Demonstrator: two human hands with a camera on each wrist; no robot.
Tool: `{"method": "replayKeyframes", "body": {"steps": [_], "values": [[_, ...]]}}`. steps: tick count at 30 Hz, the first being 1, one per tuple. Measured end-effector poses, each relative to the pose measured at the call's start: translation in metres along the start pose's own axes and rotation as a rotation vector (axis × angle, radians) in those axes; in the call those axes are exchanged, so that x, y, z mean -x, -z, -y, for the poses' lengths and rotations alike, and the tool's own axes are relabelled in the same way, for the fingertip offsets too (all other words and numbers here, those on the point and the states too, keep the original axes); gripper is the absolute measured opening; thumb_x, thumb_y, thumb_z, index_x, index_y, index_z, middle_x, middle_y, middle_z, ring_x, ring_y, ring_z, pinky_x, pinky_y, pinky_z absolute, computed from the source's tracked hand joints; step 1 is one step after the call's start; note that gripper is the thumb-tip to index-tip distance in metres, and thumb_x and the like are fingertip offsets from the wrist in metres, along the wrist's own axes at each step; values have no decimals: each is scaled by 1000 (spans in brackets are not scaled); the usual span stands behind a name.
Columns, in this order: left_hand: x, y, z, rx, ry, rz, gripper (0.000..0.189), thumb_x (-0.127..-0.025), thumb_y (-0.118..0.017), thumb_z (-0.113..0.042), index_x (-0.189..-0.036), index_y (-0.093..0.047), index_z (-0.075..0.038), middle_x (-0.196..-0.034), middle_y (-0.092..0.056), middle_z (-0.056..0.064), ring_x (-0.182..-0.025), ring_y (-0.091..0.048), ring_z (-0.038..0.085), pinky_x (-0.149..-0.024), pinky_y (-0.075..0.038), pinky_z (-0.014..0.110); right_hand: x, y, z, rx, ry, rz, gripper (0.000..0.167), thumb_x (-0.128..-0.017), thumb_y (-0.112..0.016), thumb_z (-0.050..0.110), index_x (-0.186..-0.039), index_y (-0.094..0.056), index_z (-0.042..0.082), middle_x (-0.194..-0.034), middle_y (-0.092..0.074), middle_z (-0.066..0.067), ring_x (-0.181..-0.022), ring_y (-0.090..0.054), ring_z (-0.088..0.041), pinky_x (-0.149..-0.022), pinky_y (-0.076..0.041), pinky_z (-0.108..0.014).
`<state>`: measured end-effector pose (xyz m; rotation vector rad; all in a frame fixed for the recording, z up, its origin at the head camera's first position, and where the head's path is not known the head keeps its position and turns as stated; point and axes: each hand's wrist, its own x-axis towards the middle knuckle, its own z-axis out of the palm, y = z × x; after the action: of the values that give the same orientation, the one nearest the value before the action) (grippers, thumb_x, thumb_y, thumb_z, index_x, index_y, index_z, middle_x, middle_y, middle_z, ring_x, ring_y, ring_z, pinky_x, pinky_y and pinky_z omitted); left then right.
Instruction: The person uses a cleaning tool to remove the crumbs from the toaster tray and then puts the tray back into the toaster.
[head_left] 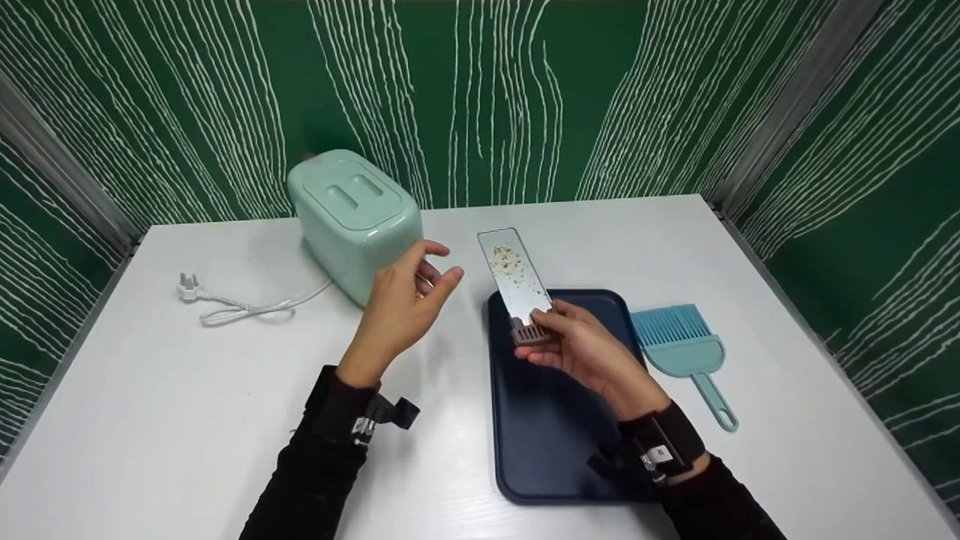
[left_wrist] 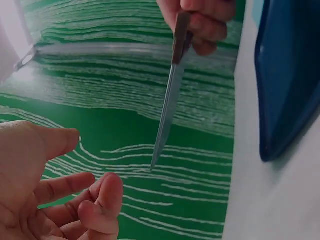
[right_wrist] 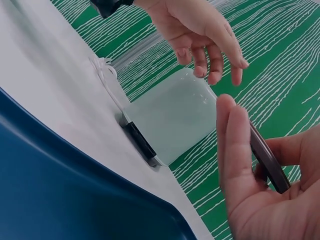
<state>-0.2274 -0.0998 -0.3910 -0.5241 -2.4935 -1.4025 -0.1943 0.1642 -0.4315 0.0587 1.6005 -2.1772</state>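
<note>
My right hand (head_left: 592, 352) grips the brown slotted handle of a toaster crumb tray (head_left: 517, 277), thumb on top and fingers beneath. The tray's flat metal plate points away from me, with yellowish crumbs (head_left: 507, 259) scattered on it. Both are held above the far end of a dark blue serving tray (head_left: 562, 435). To the left, my left hand (head_left: 405, 300) hovers in the air with loosely bent fingers and nothing in them. It overlaps the front corner of a mint-green toaster (head_left: 360, 217) in the head view. In the left wrist view the crumb tray (left_wrist: 167, 110) shows edge-on.
A light blue brush (head_left: 682, 349) lies right of the serving tray, bristles away from me. The toaster's white cord and plug (head_left: 247, 306) rest on the white table (head_left: 187, 420) at left. Green walls (head_left: 510, 105) with white lines enclose the back and sides.
</note>
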Motion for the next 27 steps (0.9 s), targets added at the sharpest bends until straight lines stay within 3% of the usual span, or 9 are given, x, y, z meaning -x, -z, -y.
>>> {"method": "replayKeyframes", "body": {"steps": [3,9,13,19,23,27], "values": [[1,-7,1,114,61,59,29,-104,-73,-27,-126,-68,-10,-82,-72,8,-66,-68,16,-64,-56,29,1,0,1,20,4,0,29,-115,-46,15,-137,-37,-1,-95,-74,-6,-73,-77,-12,-70,-63,-22],[4,-23,-1,257,170,189,28,-109,-66,-29,-131,-62,-13,-79,-69,6,-60,-68,17,-50,-51,26,2,-1,0,87,17,-38,34,-115,-47,20,-141,-38,0,-93,-73,0,-73,-71,-9,-66,-58,-21],[7,-36,-1,327,241,290,31,-113,-56,-29,-139,-56,-13,-85,-70,13,-66,-72,21,-49,-52,26,0,-5,-2,131,27,-54,31,-115,-48,22,-138,-42,2,-93,-72,3,-78,-70,-9,-66,-55,-21],[12,-56,-1,449,328,387,36,-115,-50,-35,-145,-47,-15,-95,-74,18,-73,-75,23,-53,-58,29,-1,-11,-4,185,52,-92,22,-114,-49,24,-127,-48,6,-94,-71,5,-86,-68,-10,-70,-53,-24],[19,-70,2,538,368,425,36,-116,-47,-36,-146,-41,-16,-102,-76,16,-76,-76,21,-57,-62,33,0,-15,-7,210,61,-113,27,-114,-49,24,-131,-49,3,-95,-70,4,-83,-66,-10,-71,-50,-24],[24,-80,2,565,366,399,33,-117,-45,-35,-144,-41,-17,-103,-74,12,-75,-73,17,-55,-59,29,1,-19,-11,224,74,-153,31,-114,-49,24,-135,-48,2,-93,-69,4,-78,-61,-9,-70,-47,-24]]}}
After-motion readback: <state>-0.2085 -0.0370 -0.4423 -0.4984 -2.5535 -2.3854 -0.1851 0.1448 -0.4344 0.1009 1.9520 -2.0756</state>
